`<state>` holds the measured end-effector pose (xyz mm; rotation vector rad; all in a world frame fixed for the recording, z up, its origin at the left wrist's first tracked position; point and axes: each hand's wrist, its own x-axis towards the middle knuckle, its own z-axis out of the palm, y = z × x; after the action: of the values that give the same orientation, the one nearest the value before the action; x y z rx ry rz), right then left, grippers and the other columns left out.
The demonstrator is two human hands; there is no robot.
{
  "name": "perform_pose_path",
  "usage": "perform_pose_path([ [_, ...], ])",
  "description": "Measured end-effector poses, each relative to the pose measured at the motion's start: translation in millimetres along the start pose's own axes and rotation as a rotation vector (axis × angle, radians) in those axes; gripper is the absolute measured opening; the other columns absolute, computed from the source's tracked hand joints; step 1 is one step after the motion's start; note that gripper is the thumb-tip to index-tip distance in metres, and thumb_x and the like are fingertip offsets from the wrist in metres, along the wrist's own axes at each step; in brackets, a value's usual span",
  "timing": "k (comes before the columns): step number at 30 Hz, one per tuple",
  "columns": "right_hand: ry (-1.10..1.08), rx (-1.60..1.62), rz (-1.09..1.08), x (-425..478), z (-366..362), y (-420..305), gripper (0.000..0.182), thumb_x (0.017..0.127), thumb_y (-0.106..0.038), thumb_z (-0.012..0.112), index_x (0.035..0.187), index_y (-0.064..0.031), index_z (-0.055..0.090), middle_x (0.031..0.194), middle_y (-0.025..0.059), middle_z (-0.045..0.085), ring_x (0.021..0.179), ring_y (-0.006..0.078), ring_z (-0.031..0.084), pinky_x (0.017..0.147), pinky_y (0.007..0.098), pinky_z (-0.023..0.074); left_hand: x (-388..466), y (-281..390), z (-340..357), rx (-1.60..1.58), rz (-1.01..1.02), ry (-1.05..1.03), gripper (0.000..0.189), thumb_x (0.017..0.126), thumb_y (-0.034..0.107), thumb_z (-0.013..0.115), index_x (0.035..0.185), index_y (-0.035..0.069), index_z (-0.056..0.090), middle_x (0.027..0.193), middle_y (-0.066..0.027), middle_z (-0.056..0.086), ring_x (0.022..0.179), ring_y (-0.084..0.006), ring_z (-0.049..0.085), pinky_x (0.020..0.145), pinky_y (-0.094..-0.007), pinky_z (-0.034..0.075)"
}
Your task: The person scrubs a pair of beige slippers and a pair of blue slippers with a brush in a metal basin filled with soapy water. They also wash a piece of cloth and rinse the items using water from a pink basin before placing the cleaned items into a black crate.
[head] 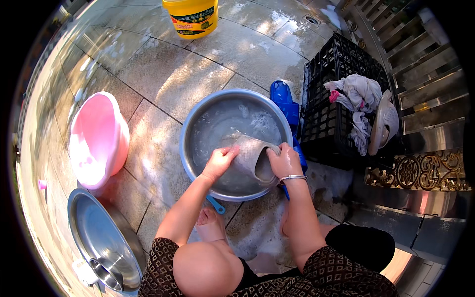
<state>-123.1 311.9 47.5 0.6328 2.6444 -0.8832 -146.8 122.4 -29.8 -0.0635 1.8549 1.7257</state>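
A grey woven-textured slipper [245, 155], its opening turned towards me and to the right, is held between my two hands. My left hand [219, 162] pinches its left side with thumb and fingers. At the right end, my right hand [285, 162], with a silver bangle at the wrist, grips the rim of the opening. The slipper is tilted over a round metal basin [187, 124] of cloudy, sudsy water. Its far end meets the water, and whether it rests on the bottom is hidden.
Blue slippers [285, 102] lie right of the basin, beside a black plastic crate [323, 122] bearing wet cloths [362, 92] and another grey slipper [384, 122]. A blue handle [216, 205] pokes out below the basin. Pink [92, 139] and metal [98, 226] basins stand left; a yellow bucket [193, 18] is ahead.
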Motion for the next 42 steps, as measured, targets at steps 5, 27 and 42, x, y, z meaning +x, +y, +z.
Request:
perform_pose_path([
  [5, 0.151, 0.103, -0.116, 1.7, -0.4, 5.0, 0.034, 0.08, -0.025, 0.056, 0.098, 0.0016, 0.046, 0.085, 0.031, 0.056, 0.082, 0.0445, 0.055, 0.071, 0.0458, 0.0445, -8.6, 26.4, 15.3, 0.218, 0.319, 0.298, 0.031, 0.088, 0.026, 0.047, 0.103, 0.0, 0.055, 0.1, -0.0146, 0.057, 0.097, -0.0249, 0.052, 0.086, -0.0318, 0.039],
  [27, -0.204, -0.031, 0.133, 34.2, 83.4, 53.8, 0.045, 0.074, -0.03, 0.058, 0.108, -0.0011, 0.052, 0.102, 0.0255, 0.056, 0.098, 0.0378, 0.053, 0.084, 0.0404, 0.0429, -18.2, -39.4, 2.6, 1.25, 0.382, 0.31, 0.051, 0.084, 0.031, 0.048, 0.131, 0.018, 0.033, 0.135, -0.0173, 0.027, 0.127, -0.0382, 0.019, 0.099, -0.0599, 0.008],
  [42, 0.819, 0.756, -0.177, 49.7, -186.4, 39.6, 0.028, 0.079, -0.021, 0.062, 0.094, 0.0005, 0.055, 0.08, 0.0046, 0.057, 0.067, 0.0129, 0.055, 0.056, 0.0268, 0.0449, -49.1, 23.0, 25.9, 1.037, 0.678, 0.28, 0.037, 0.081, 0.013, 0.053, 0.118, 0.009, 0.047, 0.131, -0.0094, 0.037, 0.122, -0.0294, 0.033, 0.099, -0.0511, 0.022],
])
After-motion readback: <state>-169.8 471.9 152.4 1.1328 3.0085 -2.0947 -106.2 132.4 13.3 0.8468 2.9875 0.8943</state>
